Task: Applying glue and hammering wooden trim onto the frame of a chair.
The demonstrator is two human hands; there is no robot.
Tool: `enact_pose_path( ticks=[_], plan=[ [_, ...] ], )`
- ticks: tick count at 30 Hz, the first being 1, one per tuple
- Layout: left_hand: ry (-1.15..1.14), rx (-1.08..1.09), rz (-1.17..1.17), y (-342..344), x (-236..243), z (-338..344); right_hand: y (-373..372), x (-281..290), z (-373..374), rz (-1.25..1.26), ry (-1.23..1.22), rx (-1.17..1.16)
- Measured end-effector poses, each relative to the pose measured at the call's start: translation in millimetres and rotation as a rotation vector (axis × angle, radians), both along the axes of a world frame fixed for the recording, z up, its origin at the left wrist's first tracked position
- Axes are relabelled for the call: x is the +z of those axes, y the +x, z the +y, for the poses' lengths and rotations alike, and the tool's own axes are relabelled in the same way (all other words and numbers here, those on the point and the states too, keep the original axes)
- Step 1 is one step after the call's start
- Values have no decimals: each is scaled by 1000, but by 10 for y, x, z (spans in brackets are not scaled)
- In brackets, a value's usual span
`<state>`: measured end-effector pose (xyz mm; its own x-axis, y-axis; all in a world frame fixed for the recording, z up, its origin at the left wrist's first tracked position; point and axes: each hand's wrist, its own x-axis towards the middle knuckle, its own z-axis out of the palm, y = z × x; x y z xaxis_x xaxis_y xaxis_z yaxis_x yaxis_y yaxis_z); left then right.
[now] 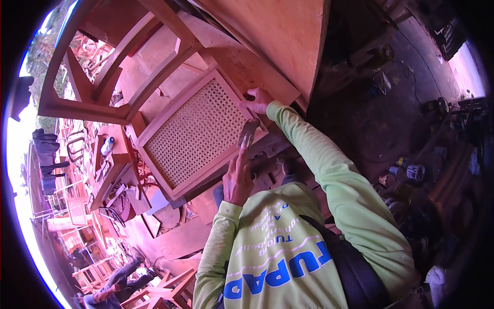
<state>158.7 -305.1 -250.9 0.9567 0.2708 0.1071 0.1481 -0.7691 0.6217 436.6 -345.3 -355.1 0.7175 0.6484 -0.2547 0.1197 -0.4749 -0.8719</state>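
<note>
A rectangular wooden frame with woven cane (193,131) lies slanted in front of me on a wooden work surface. My right hand (259,101) is at the frame's right edge, its fingers curled against the wood. Near the frame's lower right corner, my left hand (238,179) points up with its fingers extended. At those fingertips is a small dark grey, worn-looking piece (248,133), pressed against the frame's near right part; its kind I cannot make out. Just beyond the panel stands a curved wooden chair frame (162,72).
A large wooden board (278,36) rises at the far right of the work surface. Wood offcuts and a small bottle (107,146) sit on the left. At lower left a person (116,288) is near wooden frames (162,291). Cans (415,171) stand on the dark floor at right.
</note>
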Motion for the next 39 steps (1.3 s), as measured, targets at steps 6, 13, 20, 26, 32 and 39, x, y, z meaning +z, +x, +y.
enact_pose_path(
  ticks=[6, 13, 20, 26, 32, 39],
  plan=[
    [34, 4, 213, 63, -62, 70, 9, 66, -29, 55, 50, 25],
    [83, -61, 62, -159, -109, 25, -29, -49, -21, -27, -1, -10],
    [12, -43, -30, 3, -122, 44, 53, -150, -70, 59, 23, 40],
    [240, -90, 260, -29, -2, 372, -37, -52, 421, 26, 121, 116],
    [-237, -93, 321, -69, 101, -30, 506, -2481, -701, 243, 366, -427],
    [-338, 388, -123, -681, -157, -231, 514, -1496, -102, -102, 148, 61]
  ],
)
